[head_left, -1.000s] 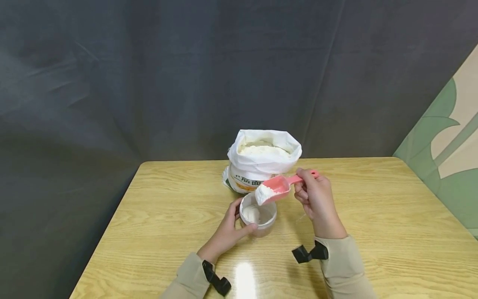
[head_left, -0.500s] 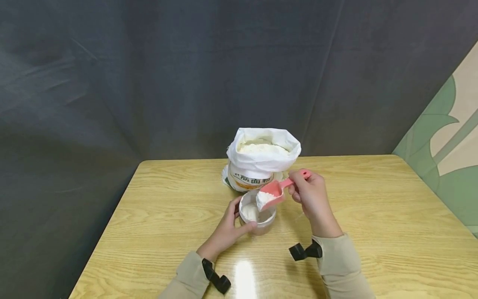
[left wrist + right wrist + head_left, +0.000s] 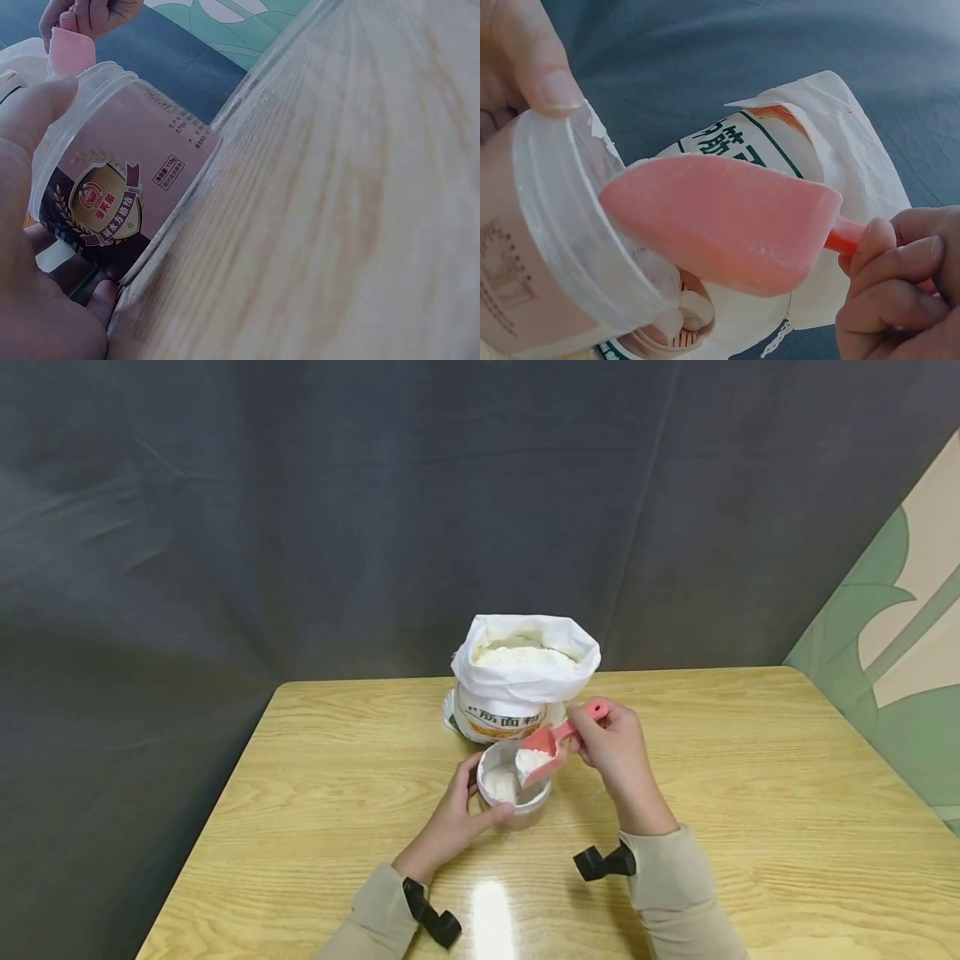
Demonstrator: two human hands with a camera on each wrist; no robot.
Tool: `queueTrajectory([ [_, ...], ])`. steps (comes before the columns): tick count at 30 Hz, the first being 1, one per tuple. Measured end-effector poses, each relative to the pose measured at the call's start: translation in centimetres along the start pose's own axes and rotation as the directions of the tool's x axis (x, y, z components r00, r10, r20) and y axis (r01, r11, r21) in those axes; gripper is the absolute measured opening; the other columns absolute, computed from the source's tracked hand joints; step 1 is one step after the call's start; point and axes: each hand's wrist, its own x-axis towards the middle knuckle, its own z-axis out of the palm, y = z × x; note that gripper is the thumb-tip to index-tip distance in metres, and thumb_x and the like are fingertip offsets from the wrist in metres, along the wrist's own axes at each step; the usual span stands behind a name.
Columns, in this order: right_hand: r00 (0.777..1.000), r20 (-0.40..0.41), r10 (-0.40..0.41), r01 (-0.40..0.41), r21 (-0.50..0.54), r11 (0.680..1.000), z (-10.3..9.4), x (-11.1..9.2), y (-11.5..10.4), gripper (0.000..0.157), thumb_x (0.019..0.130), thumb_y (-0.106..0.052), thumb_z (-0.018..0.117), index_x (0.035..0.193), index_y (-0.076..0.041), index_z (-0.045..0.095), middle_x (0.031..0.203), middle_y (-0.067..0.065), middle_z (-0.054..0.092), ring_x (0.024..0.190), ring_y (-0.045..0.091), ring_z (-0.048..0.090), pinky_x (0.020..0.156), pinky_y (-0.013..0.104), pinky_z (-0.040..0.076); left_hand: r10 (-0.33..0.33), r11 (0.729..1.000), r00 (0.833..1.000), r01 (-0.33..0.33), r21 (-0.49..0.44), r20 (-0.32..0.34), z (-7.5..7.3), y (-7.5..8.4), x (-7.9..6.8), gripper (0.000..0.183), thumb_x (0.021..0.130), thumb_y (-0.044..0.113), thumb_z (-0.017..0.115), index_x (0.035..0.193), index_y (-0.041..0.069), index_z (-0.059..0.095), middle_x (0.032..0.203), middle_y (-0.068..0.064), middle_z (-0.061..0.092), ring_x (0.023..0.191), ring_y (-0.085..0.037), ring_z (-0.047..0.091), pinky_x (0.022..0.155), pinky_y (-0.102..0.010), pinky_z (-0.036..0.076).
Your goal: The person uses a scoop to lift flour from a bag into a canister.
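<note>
My left hand holds a clear plastic jar with a printed label, fingers round the far side and thumb at the near rim. White flour lies inside the jar. With my right hand I grip the handle of a pink scoop, its tip tilted down over the jar's mouth. A heap of white flour sits at the scoop's front. Just behind the jar stands an opened white flour bag, its top edge folded outward and flour showing inside.
The jar and bag stand on a wood-grain table. A dark cloth hangs behind the table's far edge. At the right is a green and beige patterned panel. Both wrists carry small black mounts.
My right hand has moved left, bringing the scoop from the jar's right edge to over its mouth, with the tip lower. My left hand keeps its hold on the jar.
</note>
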Motion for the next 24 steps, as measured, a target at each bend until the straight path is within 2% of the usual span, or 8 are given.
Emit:
queueTrajectory([
  [11,0.997,0.013,-0.079,0.08,-0.121,0.989,0.76,0.07,0.13,0.024,0.096,-0.006,0.062,0.073,-0.001,0.058,0.057,0.0,0.058,0.048,0.005,0.047,0.043,0.016,0.035,-0.024,1.0,1.0,0.024,-0.006,-0.003,-0.24,-0.18,-0.03,0.084,0.092,0.021,0.077,0.157,0.007,0.026,0.159,-0.014,0.033,0.146,-0.03,0.033,0.121,-0.045,0.028],
  [19,0.997,0.044,-0.064,0.071,-0.192,0.979,0.92,-0.02,0.52,0.025,0.097,-0.009,0.063,0.073,-0.003,0.056,0.06,0.002,0.055,0.051,0.008,0.047,0.046,0.019,0.039,-0.027,1.0,1.0,0.027,0.0,0.006,-0.13,-0.14,0.14,0.083,0.092,0.022,0.077,0.157,0.01,0.027,0.16,-0.012,0.032,0.147,-0.028,0.033,0.121,-0.045,0.028],
  [24,0.995,0.05,-0.089,0.098,-0.227,0.969,1.06,-0.07,0.62,0.026,0.097,-0.009,0.062,0.072,-0.004,0.056,0.06,0.002,0.053,0.052,0.009,0.048,0.046,0.02,0.04,-0.018,1.0,1.0,0.018,0.005,0.013,-0.16,-0.12,0.22,0.082,0.092,0.022,0.076,0.156,0.009,0.026,0.159,-0.013,0.032,0.146,-0.028,0.033,0.121,-0.046,0.028],
])
